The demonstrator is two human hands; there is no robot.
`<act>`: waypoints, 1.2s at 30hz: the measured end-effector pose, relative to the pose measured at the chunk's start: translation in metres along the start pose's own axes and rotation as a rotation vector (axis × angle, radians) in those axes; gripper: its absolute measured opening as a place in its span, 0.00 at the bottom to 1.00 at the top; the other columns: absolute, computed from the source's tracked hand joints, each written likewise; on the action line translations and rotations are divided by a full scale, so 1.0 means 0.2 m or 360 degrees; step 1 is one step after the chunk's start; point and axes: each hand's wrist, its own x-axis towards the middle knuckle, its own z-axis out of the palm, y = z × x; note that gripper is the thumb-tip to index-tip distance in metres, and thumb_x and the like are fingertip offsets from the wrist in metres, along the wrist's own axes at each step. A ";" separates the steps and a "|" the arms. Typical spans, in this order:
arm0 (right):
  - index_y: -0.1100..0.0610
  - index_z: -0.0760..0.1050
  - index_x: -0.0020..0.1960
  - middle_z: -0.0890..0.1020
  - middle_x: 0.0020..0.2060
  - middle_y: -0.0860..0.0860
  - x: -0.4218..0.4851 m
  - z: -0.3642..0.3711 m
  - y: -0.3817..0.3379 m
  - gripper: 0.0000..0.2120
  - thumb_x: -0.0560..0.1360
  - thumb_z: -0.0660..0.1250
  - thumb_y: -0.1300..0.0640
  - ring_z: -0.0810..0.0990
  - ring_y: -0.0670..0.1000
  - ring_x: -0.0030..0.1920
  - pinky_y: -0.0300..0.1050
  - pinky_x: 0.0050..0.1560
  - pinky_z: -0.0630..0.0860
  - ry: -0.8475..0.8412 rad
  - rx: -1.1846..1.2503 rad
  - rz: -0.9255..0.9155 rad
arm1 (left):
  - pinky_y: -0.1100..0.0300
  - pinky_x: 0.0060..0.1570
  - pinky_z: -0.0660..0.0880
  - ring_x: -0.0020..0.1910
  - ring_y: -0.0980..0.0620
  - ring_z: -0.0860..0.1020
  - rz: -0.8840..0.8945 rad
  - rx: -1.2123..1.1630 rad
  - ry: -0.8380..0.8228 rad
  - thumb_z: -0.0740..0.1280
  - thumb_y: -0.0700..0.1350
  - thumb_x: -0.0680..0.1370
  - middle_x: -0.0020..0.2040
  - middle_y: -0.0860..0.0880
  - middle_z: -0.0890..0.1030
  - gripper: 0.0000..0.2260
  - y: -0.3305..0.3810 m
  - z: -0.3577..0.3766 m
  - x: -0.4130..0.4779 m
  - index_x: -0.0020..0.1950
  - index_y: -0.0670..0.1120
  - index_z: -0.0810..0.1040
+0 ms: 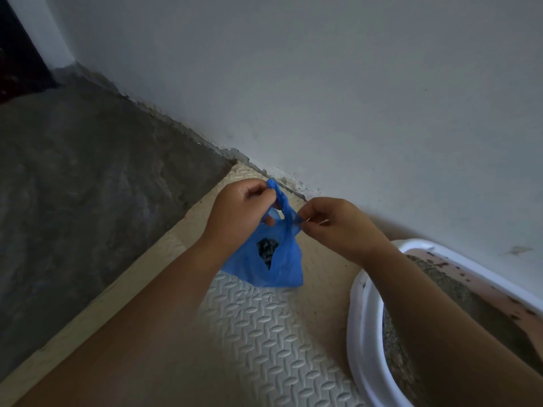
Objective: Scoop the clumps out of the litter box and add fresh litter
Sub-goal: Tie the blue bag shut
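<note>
A small blue plastic bag [273,259] hangs above the floor mat, with dark clumps showing through its open gap. My left hand [238,212] grips one twisted blue handle at the top. My right hand [335,224] pinches the other handle just to the right of it. The two handles cross between my hands. At the lower right stands the white litter box [361,327], holding grey litter [440,277], with my right forearm passing over it.
A cream textured foam mat [264,333] lies under the bag and the box. Bare grey concrete floor [88,201] spreads to the left. A pale wall [323,83] runs behind, with a dark doorway [17,54] at the top left.
</note>
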 end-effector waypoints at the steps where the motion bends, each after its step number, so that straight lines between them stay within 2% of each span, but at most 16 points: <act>1: 0.44 0.76 0.39 0.82 0.37 0.42 0.00 0.01 -0.01 0.10 0.73 0.69 0.59 0.79 0.38 0.38 0.30 0.40 0.75 -0.0023 0.0008 0.0008 | 0.53 0.38 0.76 0.30 0.50 0.81 -0.0008 -0.0018 -0.0003 0.62 0.39 0.76 0.33 0.50 0.81 0.09 0.00 0.00 0.00 0.40 0.39 0.79; 3: 0.46 0.76 0.40 0.82 0.37 0.44 0.01 0.04 -0.01 0.07 0.71 0.72 0.57 0.80 0.40 0.38 0.34 0.40 0.76 -0.0018 -0.0012 0.0013 | 0.50 0.39 0.78 0.32 0.47 0.82 -0.0021 -0.0084 -0.0013 0.62 0.39 0.76 0.36 0.44 0.82 0.08 -0.01 0.01 0.01 0.40 0.38 0.78; 4: 0.47 0.75 0.41 0.82 0.38 0.44 0.02 0.06 -0.01 0.08 0.70 0.73 0.56 0.80 0.40 0.38 0.35 0.40 0.76 -0.0009 -0.0017 0.0010 | 0.53 0.36 0.79 0.33 0.46 0.83 -0.0026 -0.0113 -0.0013 0.62 0.38 0.77 0.36 0.42 0.81 0.08 -0.01 0.01 0.01 0.41 0.38 0.78; 6: 0.46 0.73 0.44 0.82 0.39 0.44 0.02 0.08 -0.03 0.10 0.69 0.74 0.55 0.80 0.40 0.38 0.37 0.41 0.77 -0.0027 -0.0003 0.0018 | 0.65 0.31 0.75 0.36 0.42 0.82 -0.0026 -0.0149 -0.0004 0.61 0.38 0.77 0.36 0.40 0.80 0.09 0.00 0.01 0.00 0.40 0.40 0.79; 9: 0.46 0.73 0.50 0.82 0.40 0.44 0.02 0.10 -0.04 0.13 0.70 0.73 0.51 0.81 0.43 0.39 0.43 0.43 0.79 -0.0071 0.0006 0.0051 | 0.69 0.30 0.73 0.37 0.41 0.80 -0.0022 -0.0164 -0.0013 0.62 0.39 0.78 0.32 0.45 0.79 0.11 -0.01 0.01 0.00 0.38 0.46 0.78; 11: 0.46 0.75 0.50 0.82 0.39 0.44 0.03 0.11 -0.05 0.10 0.71 0.72 0.49 0.81 0.44 0.40 0.47 0.45 0.80 -0.0075 0.0016 0.0044 | 0.69 0.30 0.72 0.33 0.47 0.80 -0.0003 -0.0132 -0.0027 0.62 0.39 0.78 0.30 0.50 0.78 0.11 -0.02 0.01 0.01 0.37 0.47 0.78; 13: 0.48 0.78 0.47 0.83 0.39 0.44 0.03 0.11 -0.04 0.06 0.72 0.71 0.49 0.81 0.44 0.41 0.49 0.49 0.80 -0.0093 0.0014 0.0047 | 0.68 0.32 0.74 0.32 0.49 0.81 0.0012 -0.0165 -0.0082 0.62 0.38 0.78 0.31 0.47 0.77 0.10 -0.02 0.00 0.01 0.38 0.44 0.77; 15: 0.52 0.80 0.49 0.84 0.42 0.46 0.03 0.08 -0.02 0.05 0.74 0.70 0.56 0.82 0.46 0.45 0.50 0.54 0.79 -0.0190 0.0160 0.0074 | 0.65 0.34 0.75 0.30 0.51 0.78 0.0020 -0.0206 -0.0118 0.61 0.37 0.78 0.28 0.49 0.75 0.11 -0.01 0.00 0.01 0.37 0.44 0.77; 16: 0.53 0.80 0.52 0.84 0.45 0.48 0.03 0.06 -0.01 0.08 0.74 0.68 0.61 0.82 0.47 0.48 0.50 0.57 0.78 -0.0263 0.0286 0.0098 | 0.65 0.34 0.76 0.29 0.51 0.76 0.0027 -0.0215 -0.0116 0.61 0.37 0.78 0.27 0.51 0.73 0.11 -0.02 -0.01 0.01 0.36 0.44 0.76; 18: 0.53 0.79 0.57 0.84 0.50 0.50 0.02 0.01 0.00 0.15 0.74 0.65 0.67 0.82 0.48 0.52 0.48 0.59 0.77 -0.0422 0.0497 0.0158 | 0.62 0.36 0.77 0.32 0.40 0.75 0.0042 -0.0227 -0.0112 0.62 0.38 0.78 0.28 0.48 0.71 0.10 -0.03 -0.02 0.03 0.37 0.43 0.77; 19: 0.52 0.79 0.58 0.84 0.51 0.50 0.01 -0.01 0.01 0.16 0.74 0.66 0.67 0.82 0.48 0.53 0.47 0.59 0.77 -0.0468 0.0545 0.0165 | 0.61 0.37 0.77 0.34 0.37 0.76 0.0048 -0.0222 -0.0114 0.62 0.38 0.78 0.29 0.46 0.71 0.10 -0.03 -0.02 0.03 0.39 0.42 0.78; 23: 0.48 0.81 0.54 0.85 0.49 0.45 0.01 0.01 0.01 0.12 0.73 0.71 0.60 0.83 0.46 0.51 0.48 0.60 0.76 -0.0425 0.0431 0.0160 | 0.60 0.37 0.77 0.36 0.43 0.81 0.0053 -0.0162 -0.0155 0.62 0.39 0.78 0.34 0.45 0.77 0.09 -0.02 -0.02 0.02 0.41 0.44 0.79; 27: 0.46 0.81 0.45 0.85 0.41 0.44 0.04 0.04 0.00 0.07 0.70 0.74 0.57 0.83 0.45 0.46 0.49 0.57 0.78 -0.0315 0.0264 0.0176 | 0.49 0.44 0.80 0.36 0.46 0.83 0.0054 -0.0145 -0.0218 0.62 0.40 0.79 0.38 0.46 0.81 0.09 -0.02 -0.01 0.02 0.41 0.44 0.79; 30: 0.50 0.82 0.43 0.85 0.39 0.49 0.05 0.07 0.00 0.05 0.69 0.76 0.57 0.84 0.49 0.43 0.52 0.54 0.80 -0.0248 0.0211 0.0188 | 0.54 0.41 0.80 0.36 0.46 0.83 0.0060 -0.0135 -0.0243 0.62 0.40 0.79 0.36 0.49 0.81 0.12 -0.01 0.00 0.01 0.38 0.48 0.78; 32: 0.53 0.83 0.45 0.85 0.37 0.50 0.05 0.09 0.00 0.06 0.68 0.76 0.55 0.83 0.49 0.40 0.50 0.52 0.80 -0.0204 0.0194 0.0198 | 0.52 0.43 0.81 0.36 0.46 0.83 0.0061 -0.0131 -0.0253 0.62 0.40 0.79 0.35 0.51 0.81 0.12 -0.01 0.00 0.01 0.38 0.49 0.79; 36: 0.56 0.82 0.44 0.83 0.35 0.55 0.06 0.12 0.00 0.09 0.71 0.74 0.51 0.78 0.50 0.33 0.50 0.43 0.78 -0.0130 0.0041 0.0143 | 0.50 0.47 0.81 0.38 0.47 0.84 0.0032 -0.0137 -0.0249 0.62 0.40 0.79 0.39 0.46 0.83 0.11 -0.01 0.00 0.01 0.39 0.49 0.80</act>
